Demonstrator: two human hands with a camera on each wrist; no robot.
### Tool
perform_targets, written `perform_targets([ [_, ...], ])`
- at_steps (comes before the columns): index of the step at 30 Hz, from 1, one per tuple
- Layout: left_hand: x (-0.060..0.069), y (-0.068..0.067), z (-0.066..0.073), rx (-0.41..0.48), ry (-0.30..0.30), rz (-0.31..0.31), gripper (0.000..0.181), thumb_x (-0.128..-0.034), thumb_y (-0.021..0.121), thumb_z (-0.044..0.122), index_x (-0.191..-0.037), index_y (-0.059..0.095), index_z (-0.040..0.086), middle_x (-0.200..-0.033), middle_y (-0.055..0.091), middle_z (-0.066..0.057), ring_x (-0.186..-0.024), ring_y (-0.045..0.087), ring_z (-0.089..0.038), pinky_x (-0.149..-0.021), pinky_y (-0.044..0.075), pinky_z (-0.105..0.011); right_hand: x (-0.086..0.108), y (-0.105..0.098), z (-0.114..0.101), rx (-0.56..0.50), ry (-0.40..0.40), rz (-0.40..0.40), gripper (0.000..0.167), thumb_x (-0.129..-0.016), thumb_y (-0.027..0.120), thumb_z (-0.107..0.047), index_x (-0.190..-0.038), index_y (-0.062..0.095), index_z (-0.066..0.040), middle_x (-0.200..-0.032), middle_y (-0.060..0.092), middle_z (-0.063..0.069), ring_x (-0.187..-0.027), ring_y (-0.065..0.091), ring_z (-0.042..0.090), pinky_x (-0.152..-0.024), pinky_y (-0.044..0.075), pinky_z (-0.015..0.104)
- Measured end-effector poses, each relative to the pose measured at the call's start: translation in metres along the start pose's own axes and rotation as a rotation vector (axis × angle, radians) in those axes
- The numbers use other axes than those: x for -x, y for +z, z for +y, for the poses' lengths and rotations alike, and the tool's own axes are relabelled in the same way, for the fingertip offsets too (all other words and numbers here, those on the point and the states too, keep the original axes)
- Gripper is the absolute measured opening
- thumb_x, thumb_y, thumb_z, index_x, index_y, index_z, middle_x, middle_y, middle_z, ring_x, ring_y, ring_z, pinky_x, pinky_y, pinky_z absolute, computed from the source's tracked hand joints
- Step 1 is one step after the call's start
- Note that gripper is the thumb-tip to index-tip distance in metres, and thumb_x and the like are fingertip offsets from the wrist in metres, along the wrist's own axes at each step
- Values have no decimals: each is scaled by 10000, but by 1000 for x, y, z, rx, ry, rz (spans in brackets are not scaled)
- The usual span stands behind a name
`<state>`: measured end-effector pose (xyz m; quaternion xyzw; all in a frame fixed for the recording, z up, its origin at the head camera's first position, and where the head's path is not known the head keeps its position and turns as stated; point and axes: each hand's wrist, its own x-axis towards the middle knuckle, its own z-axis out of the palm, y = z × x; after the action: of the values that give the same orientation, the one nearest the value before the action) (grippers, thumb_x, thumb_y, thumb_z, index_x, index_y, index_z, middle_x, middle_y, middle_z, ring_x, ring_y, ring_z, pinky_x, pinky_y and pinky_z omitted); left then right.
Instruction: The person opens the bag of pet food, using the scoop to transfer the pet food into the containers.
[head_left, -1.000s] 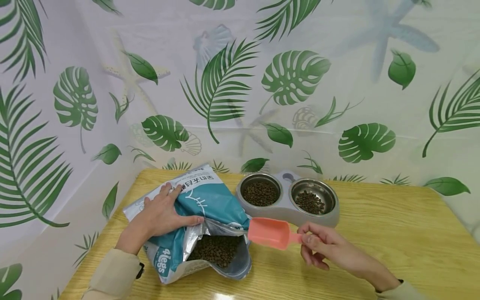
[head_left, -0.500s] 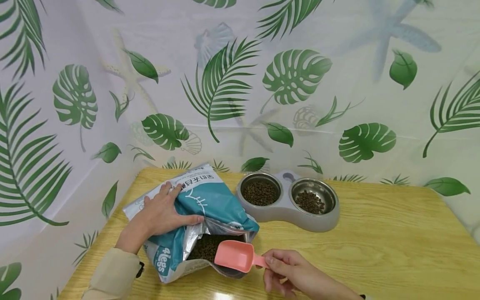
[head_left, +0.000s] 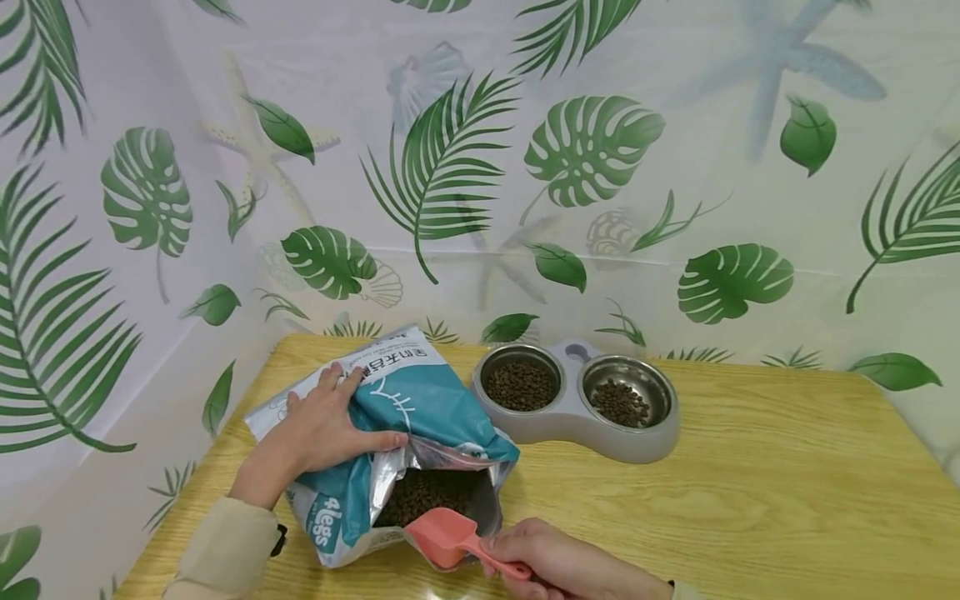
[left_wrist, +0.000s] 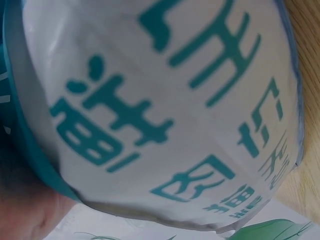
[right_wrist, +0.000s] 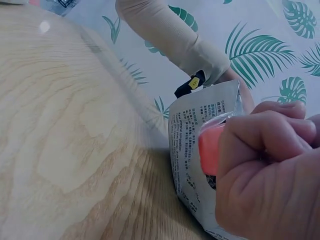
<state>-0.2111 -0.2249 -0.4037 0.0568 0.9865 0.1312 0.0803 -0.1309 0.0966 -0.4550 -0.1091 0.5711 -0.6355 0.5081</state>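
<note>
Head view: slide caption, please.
Right hand holds coral plastic scoop at open teal-and-white foil-lined bag of brown kibble.

Cat-food bag (head_left: 450, 408) on table's (head_left: 787, 492) left side, mouth facing front; kibble (head_left: 417, 500) inside. Left hand (head_left: 322, 425) atop bag. Scoop (head_left: 442, 527) at mouth's front edge, right hand (head_left: 558, 560) on handle. Behind, right of bag: double feeder (head_left: 555, 429), left bowl (head_left: 519, 353) and right bowl (head_left: 654, 392) each containing kibble. Backdrop (head_left: 660, 50) behind table.
</note>
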Motion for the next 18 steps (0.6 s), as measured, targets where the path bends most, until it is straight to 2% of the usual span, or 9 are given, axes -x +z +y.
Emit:
perform_targets([
  [4, 1, 0, 2, -1, -1, -4, 1297, -754, 584, 894, -1633, 204, 19, -1664, 157, -337, -1533, 202, -536, -1113, 157, -840, 0, 1, 1, 32, 18, -18, 278, -1104, 413, -239, -923, 588, -120, -570, 411, -114, -444, 285, 0, -454, 261, 171],
  [7, 1, 0, 2, 0, 2, 1, 1300, -753, 584, 895, -1634, 199, 19, -1666, 151, -337, -1532, 198, -539, -1111, 157, -842, -1, 3, 2, 43, 1, 2, 282, -1110, 397, -234, -931, 584, -121, -591, 430, -108, -461, 299, 1, -465, 261, 170],
  [18, 1, 2, 1, -8, 2, 0, 1297, -754, 579, 898, -1633, 204, 21, -1666, 149, -338, -1524, 220, -543, -1109, 155, -844, -17, 21, 12, 31, -81, 216, 330, -1122, 388, -205, -968, 618, -26, -552, 457, -59, -464, 323, 28, -465, 281, 179],
])
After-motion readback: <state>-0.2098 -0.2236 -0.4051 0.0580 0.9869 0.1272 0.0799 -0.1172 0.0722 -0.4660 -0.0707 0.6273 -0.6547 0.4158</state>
